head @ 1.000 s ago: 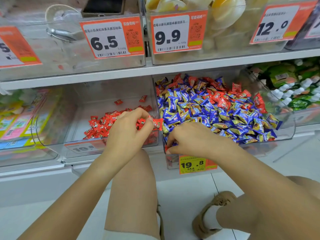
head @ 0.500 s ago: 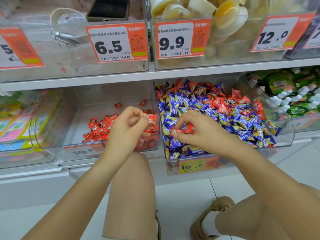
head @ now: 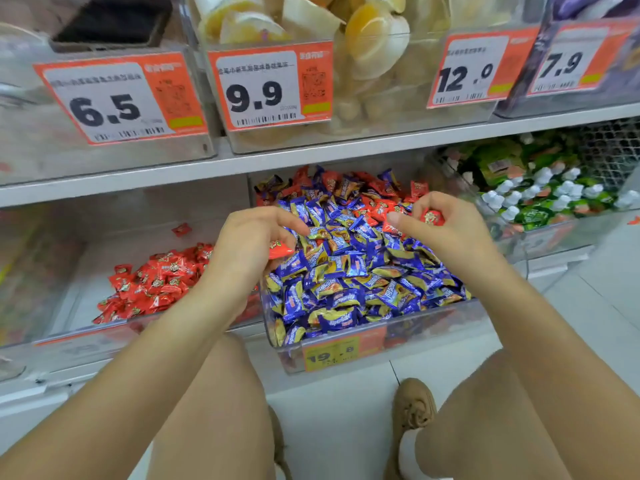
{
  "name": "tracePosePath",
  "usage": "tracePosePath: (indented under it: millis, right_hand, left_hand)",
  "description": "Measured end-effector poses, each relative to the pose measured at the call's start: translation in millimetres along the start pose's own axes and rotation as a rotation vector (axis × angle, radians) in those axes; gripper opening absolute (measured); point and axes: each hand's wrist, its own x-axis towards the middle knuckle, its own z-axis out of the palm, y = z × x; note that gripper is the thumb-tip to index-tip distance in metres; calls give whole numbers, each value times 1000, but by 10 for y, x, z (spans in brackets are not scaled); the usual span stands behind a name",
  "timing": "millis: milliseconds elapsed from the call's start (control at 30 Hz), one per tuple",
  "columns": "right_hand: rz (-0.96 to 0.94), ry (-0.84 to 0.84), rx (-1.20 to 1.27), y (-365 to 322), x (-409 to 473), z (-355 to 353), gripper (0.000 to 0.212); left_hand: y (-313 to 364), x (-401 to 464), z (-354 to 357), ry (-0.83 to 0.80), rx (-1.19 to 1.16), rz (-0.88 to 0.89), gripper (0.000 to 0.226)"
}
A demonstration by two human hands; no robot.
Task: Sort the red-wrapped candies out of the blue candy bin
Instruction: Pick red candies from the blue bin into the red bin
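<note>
A clear bin [head: 363,344] on the lower shelf is heaped with blue-wrapped candies [head: 349,282]; several red-wrapped candies [head: 377,206] lie mixed in toward its back. To its left a second clear bin [head: 79,336] holds a pile of red candies [head: 156,282]. My left hand [head: 249,244] hovers at the blue bin's left edge with curled fingers gripping a red candy [head: 280,250]. My right hand [head: 440,230] is over the back of the blue bin, fingers curled round a red candy [head: 431,217].
The upper shelf carries clear bins with orange price tags [head: 270,88] marked 6.5, 9.9, 12.0 and 7.9. A bin of green and white packets [head: 540,199] stands to the right. My knees and a tan shoe [head: 414,403] are below on the white floor.
Both hands have moved right and farther into the blue bin. The left hand has come from the red bin with a red candy in it; the right hand reached to the back.
</note>
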Motion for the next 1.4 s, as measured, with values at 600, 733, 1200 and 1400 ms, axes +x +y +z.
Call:
tracePosePath:
  millis: [600, 733, 1200, 1400]
  right_hand:
    - [-105, -201, -574, 458, 621, -157, 34]
    - [-111, -214, -671, 522, 654, -93, 36]
    - [-37, -19, -467, 538, 795, -172, 30]
    - [12, -176, -700, 597, 946, -50, 36]
  left_hand:
    - [32, 1130, 1201, -147, 1135, 425, 49]
    - [-39, 1229, 1153, -299, 1179, 429, 52]
    - [3, 1287, 1006, -133, 1017, 477, 42]
    - [14, 1292, 1082, -26, 1074, 398, 52]
